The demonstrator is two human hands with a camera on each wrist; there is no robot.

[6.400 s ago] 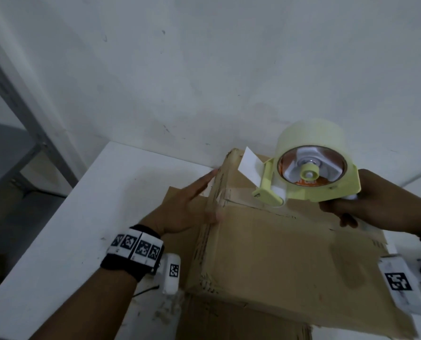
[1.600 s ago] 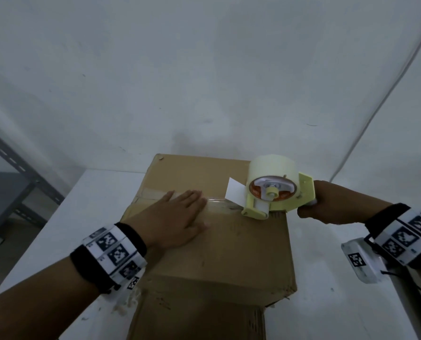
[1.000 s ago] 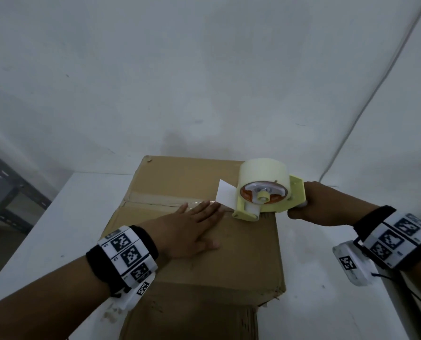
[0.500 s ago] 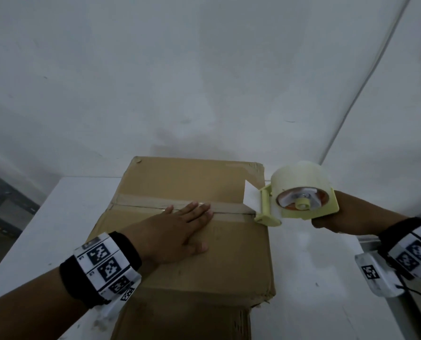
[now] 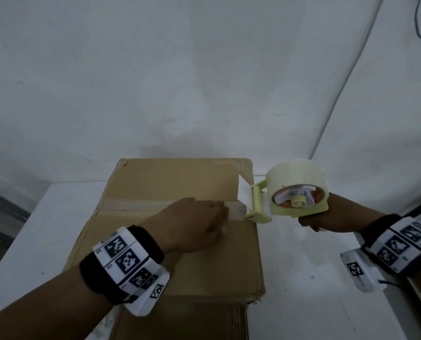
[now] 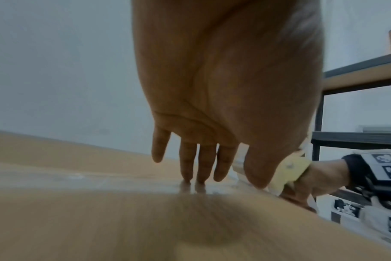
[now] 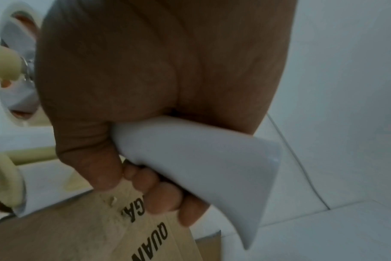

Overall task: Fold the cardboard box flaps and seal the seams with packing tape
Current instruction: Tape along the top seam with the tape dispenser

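Note:
A brown cardboard box stands on the white table, its top flaps folded flat. A strip of clear tape runs along the centre seam. My left hand lies flat on the box near its right edge, fingertips pressing the tape. My right hand grips the white handle of a pale yellow tape dispenser. The dispenser hangs just past the box's right edge, with the tape stretched from the seam to its roller.
The white table meets a white wall behind the box. A dark metal shelf frame stands to the right. More cardboard sits under the box at the near edge. A cable runs down the wall.
The dispenser has travelled right along the seam and now sits past the box's right edge. My left hand slid right after it along the tape.

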